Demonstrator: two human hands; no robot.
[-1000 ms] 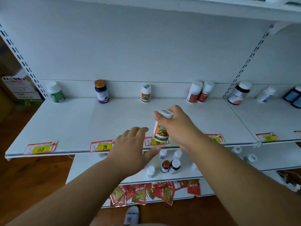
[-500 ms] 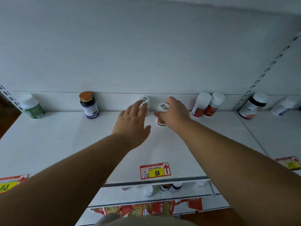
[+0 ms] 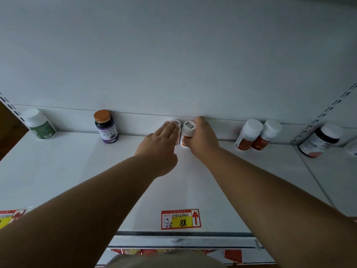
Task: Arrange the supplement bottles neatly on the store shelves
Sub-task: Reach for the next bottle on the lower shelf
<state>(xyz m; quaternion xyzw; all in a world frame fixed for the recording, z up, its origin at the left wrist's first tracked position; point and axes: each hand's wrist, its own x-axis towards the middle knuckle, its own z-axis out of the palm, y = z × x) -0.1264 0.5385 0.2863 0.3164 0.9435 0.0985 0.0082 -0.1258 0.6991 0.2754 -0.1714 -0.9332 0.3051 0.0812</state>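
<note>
right hand grips white-capped bottle | left hand fingers flat against neighbouring bottle | shelf back

Matt white metal shelf, glossy dark plastic bottle, paper price tag

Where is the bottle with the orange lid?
In the head view, the bottle with the orange lid stands on the left part of the shelf against the back wall, between the green-label bottle and the left hand.
</note>
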